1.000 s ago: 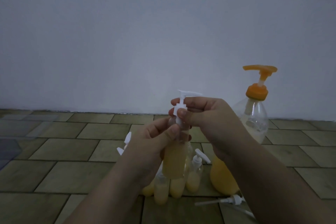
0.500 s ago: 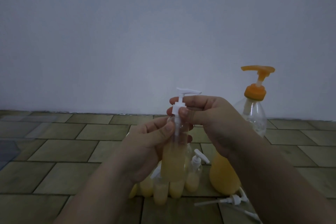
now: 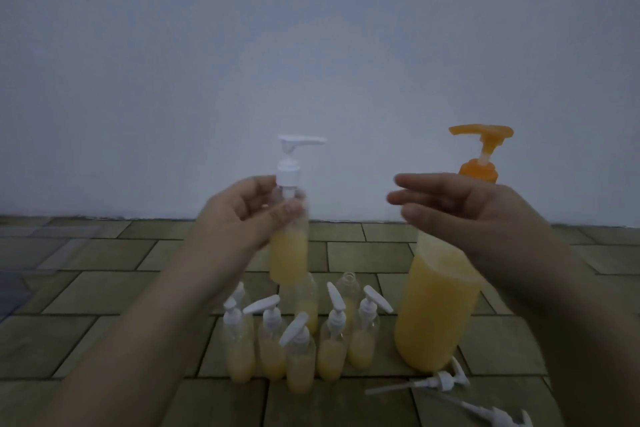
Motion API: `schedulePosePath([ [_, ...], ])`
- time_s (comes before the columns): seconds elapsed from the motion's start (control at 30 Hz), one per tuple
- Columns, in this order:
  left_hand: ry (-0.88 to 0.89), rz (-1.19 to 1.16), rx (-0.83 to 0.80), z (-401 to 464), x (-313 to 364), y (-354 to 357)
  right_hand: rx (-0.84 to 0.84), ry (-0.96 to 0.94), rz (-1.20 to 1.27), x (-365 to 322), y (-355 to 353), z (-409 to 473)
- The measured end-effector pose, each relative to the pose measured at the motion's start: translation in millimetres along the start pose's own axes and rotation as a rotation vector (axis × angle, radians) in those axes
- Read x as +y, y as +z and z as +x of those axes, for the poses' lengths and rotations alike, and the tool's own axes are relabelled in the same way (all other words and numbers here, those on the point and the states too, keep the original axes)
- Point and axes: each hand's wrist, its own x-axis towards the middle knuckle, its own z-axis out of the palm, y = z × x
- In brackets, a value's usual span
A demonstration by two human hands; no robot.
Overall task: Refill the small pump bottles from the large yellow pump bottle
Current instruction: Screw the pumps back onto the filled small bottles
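My left hand holds a small clear pump bottle upright in the air; it is partly filled with yellow liquid and has a white pump head on top. My right hand hovers apart to the right, fingers spread and empty, in front of the large yellow pump bottle with its orange pump. Below, several small pump bottles with white heads and yellow liquid stand clustered on the tiled floor. One small bottle without a pump stands behind them.
Two loose white pump heads with dip tubes lie on the floor at the lower right, next to the large bottle. A plain wall rises close behind. Olive-green floor tiles stretch to the left and right of the cluster.
My right hand has let go of the white pump head and moved right, away from the small bottle. The left hand has lifted the bottle slightly and the view has tilted down.
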Motion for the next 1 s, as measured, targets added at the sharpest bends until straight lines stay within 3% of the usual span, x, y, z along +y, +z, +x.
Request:
schedulePosePath([
  [0.1, 0.030, 0.244, 0.039, 22.0, 3.1, -12.8, 0.090, 0.063, 0.035, 19.5, -13.2, -22.8],
  [0.33, -0.050, 0.891, -0.064, 58.3, -17.8, -10.9, 0.058, 0.231, 0.189, 68.5, -21.5, -68.6],
  [0.53, -0.124, 1.149, -0.211, 65.3, -51.9, -5.3, 0.147, 0.401, 0.222, 112.7, -17.1, -85.5],
  [0.67, -0.141, 1.324, -0.301, 65.4, -60.7, -1.8, 0.211, 0.469, -0.027, 145.7, -2.2, -86.9],
  [0.83, -0.174, 1.453, -0.385, 67.5, -70.8, 0.2, 0.107, 0.247, -0.705, 191.7, 13.8, -85.5],
  [1.0, -0.185, 1.522, -0.502, 66.4, -72.8, 8.0, 0.062, 0.181, -0.890, 221.3, 23.8, -83.3],
])
